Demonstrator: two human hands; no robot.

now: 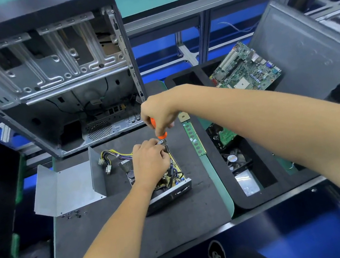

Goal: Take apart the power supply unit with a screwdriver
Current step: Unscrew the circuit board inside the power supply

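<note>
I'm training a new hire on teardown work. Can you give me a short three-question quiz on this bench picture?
1. True or false: the power supply unit has its metal cover already off, lying to its left.
2. Which hand grips the orange screwdriver? A) left hand B) right hand C) neither
3. Fill in: the loose screws lie on the mat just in front of the ____.

Key: 1 true. 2 B; the left hand steadies parts inside the unit. 3 metal cover.
</note>
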